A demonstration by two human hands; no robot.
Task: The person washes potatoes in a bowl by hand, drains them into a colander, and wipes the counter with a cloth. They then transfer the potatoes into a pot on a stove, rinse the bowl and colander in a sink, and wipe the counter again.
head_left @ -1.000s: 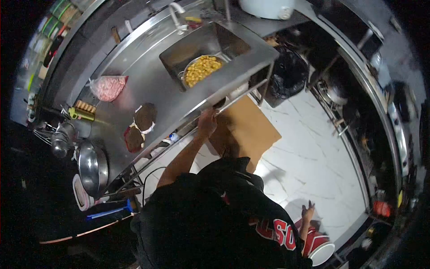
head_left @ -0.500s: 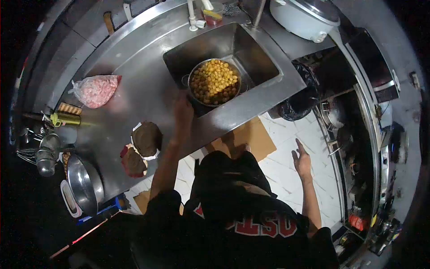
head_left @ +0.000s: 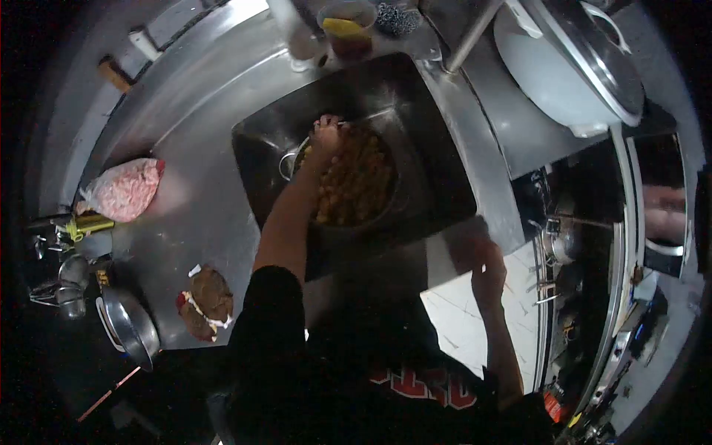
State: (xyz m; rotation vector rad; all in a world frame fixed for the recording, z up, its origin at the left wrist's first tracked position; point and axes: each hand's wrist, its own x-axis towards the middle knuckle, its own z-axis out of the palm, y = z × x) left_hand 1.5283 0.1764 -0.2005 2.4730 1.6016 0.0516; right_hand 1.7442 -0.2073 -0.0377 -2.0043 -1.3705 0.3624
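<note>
A round metal pot point(head_left: 288, 166) with a loop handle stands in the steel sink point(head_left: 434, 170). It is full of small, round, yellowish-brown pieces that look like baby potatoes point(head_left: 354, 182), darkened by shadow. My left hand point(head_left: 326, 135) reaches across the pot to its far rim, fingers bent over the edge. My forearm covers part of the pot's left side. Near the sink's front right corner is my right hand point(head_left: 486, 259), off the pot and smeared by motion. Its fingers are not clear, and I make out nothing held in it.
On the counter left lie a plastic bag of pink pieces point(head_left: 132, 191) and brown cloths point(head_left: 210, 295). Metal bowl point(head_left: 130, 322) stands at the left end. Behind the sink are a white tap point(head_left: 293, 33) and a plastic tub point(head_left: 347, 28). A lidded white cooker point(head_left: 549, 67) stands right.
My left hand has moved from the counter beside the sink onto the pot's far rim. My right hand has come up towards the sink's front edge. The view is closer to the sink.
</note>
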